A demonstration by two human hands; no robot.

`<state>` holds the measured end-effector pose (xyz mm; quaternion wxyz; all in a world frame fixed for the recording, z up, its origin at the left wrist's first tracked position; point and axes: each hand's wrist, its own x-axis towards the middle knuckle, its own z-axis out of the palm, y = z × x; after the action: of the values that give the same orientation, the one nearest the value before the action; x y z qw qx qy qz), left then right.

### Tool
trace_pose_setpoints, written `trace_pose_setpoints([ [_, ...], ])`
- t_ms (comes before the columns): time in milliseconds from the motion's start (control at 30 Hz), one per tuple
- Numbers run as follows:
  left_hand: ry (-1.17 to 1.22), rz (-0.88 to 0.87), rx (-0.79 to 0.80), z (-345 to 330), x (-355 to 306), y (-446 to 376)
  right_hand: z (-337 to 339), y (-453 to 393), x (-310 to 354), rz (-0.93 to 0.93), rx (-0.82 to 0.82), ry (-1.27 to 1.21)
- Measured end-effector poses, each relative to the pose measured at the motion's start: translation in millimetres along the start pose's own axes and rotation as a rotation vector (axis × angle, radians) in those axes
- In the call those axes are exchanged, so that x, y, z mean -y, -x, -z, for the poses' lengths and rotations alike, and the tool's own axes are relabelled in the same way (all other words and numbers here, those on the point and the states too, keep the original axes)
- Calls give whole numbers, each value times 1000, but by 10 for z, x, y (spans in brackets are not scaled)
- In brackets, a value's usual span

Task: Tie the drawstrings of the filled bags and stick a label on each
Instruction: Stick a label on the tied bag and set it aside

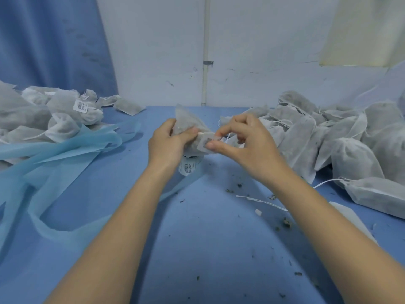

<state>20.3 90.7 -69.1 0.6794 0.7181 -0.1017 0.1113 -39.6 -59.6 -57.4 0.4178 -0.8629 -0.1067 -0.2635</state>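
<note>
Left hand (168,139) gripping bag (186,123); right hand (243,141) pinching label (207,143) beside it — could crease, sticking crooked.

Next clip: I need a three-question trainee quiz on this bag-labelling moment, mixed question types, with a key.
1. True or false: the left hand grips the held bag above the table.
2. Multiple choice: the right hand pinches (A) a pair of scissors, (B) a small white label, (C) a pen.
3. Fill in: the pile of bags where a barcode label shows lies on the person's ____ side.

Key: 1 true; 2 B; 3 left.
</note>
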Motion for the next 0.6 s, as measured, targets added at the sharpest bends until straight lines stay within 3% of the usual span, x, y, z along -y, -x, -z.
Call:
trace_pose_setpoints([
  [333, 93, 23, 298, -141, -127, 144, 98, -52, -36, -22, -11, 89],
  [600, 196, 9, 458, -114, -151, 131, 142, -42, -104, -165, -22, -241],
])
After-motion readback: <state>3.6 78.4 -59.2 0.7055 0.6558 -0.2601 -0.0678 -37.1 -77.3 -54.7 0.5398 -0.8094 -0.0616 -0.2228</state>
